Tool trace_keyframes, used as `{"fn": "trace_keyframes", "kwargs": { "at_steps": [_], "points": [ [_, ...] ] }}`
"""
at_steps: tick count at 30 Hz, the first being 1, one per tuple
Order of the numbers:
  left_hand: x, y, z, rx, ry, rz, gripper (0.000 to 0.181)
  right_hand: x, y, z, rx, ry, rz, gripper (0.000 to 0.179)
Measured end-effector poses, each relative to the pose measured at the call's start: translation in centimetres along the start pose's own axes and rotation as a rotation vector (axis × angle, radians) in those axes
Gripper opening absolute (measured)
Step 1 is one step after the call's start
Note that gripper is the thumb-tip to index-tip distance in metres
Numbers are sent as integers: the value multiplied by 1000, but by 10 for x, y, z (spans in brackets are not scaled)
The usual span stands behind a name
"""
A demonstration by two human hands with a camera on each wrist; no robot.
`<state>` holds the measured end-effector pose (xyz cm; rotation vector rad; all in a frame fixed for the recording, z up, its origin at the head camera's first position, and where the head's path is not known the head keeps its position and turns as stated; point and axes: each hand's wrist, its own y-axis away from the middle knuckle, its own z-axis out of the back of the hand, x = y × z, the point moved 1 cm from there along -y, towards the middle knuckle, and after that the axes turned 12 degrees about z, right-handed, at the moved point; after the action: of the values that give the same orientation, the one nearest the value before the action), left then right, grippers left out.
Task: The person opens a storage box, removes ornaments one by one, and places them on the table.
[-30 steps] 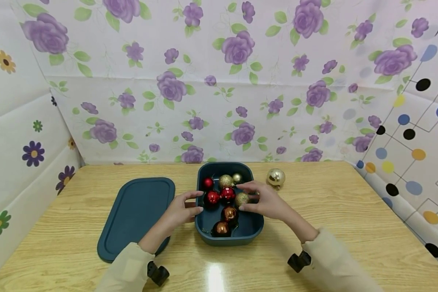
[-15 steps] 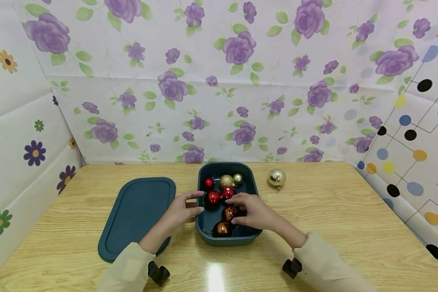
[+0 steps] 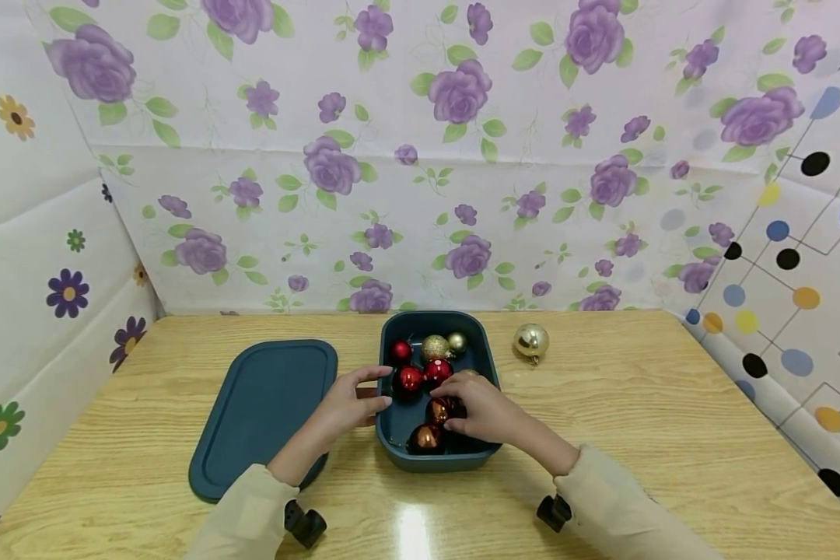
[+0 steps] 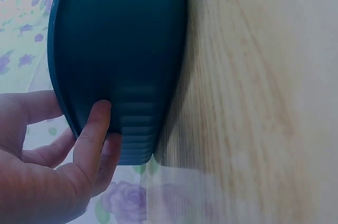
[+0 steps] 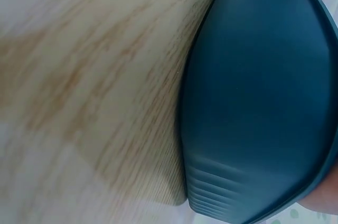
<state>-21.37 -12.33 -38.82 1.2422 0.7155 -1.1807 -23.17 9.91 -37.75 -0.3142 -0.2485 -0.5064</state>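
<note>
A dark blue rectangular box [image 3: 437,465] holds red, gold and copper Christmas baubles. My left hand [image 3: 350,403] holds its left side; in the left wrist view the fingers [image 4: 92,137] press the outer wall and the hand reaches over the rim. My right hand [image 3: 486,410] is inside the box, thumb and fingers curled round a copper bauble [image 3: 439,411]. Another copper bauble [image 3: 425,440] lies just in front of it. A shiny red bauble [image 3: 438,372] sits behind the fingertips. A glittery gold bauble is mostly hidden by the right hand.
A flat dark blue lid [image 3: 262,420] lies on the wooden table [image 3: 672,435] left of the box. To the right, a shiny gold bauble [image 3: 531,341] sits outside the box. Flowered cloth [image 3: 406,187] hangs behind the table.
My right hand has moved from the glittery gold bauble leftward and toward me, onto the copper bauble. The left hand stays at the box's side.
</note>
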Motion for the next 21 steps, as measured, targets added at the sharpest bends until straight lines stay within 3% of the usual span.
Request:
{"fn": "trace_keyframes", "kwargs": {
  "at_steps": [13,21],
  "points": [
    [-2,2,0,5,-3,2,45,1,0,-2,1,25,6,36],
    [-1,0,-1,-2,-3,7,45,1,2,0,-43,28,40,37]
  ]
}}
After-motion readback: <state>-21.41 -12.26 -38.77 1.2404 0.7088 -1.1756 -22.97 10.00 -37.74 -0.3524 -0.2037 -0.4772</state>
